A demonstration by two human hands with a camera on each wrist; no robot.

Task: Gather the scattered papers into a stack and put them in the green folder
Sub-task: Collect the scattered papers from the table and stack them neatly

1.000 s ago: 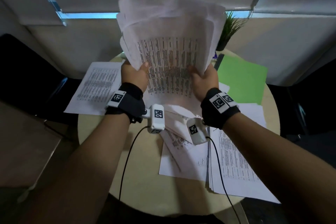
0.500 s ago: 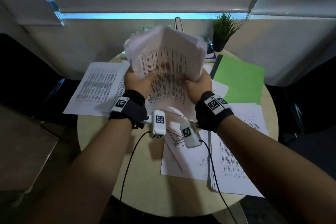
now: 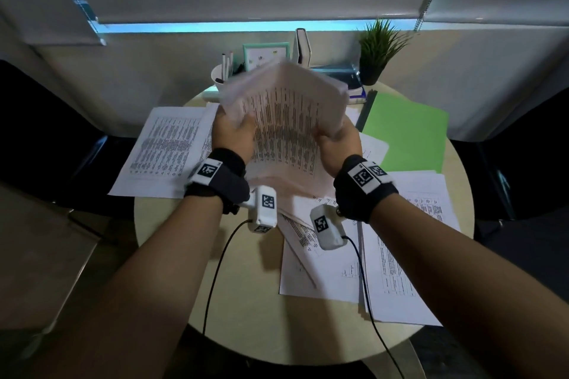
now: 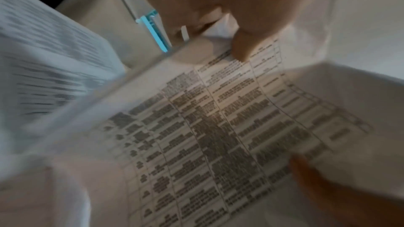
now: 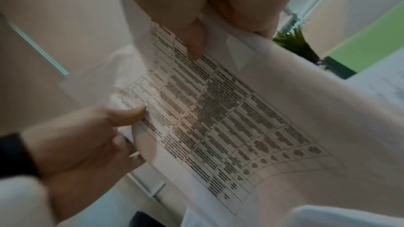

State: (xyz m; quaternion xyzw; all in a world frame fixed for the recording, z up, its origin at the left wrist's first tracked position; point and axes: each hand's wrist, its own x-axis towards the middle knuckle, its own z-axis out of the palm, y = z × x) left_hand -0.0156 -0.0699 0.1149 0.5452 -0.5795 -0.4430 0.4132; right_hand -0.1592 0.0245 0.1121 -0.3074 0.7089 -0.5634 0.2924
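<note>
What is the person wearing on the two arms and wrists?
Both forearms are bare, with no sleeves. The left hand and the right hand wear no gloves. Each wrist carries a black fabric wrist band with white square tags printed with black code patterns. Under each wrist hangs a small white camera box, also marked with a code tag, and a thin black cable runs back from it.

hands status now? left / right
Left hand: closed on the left edge of the paper stack, thumb on the printed face.
Right hand: closed on the right edge of the same paper stack.
</note>
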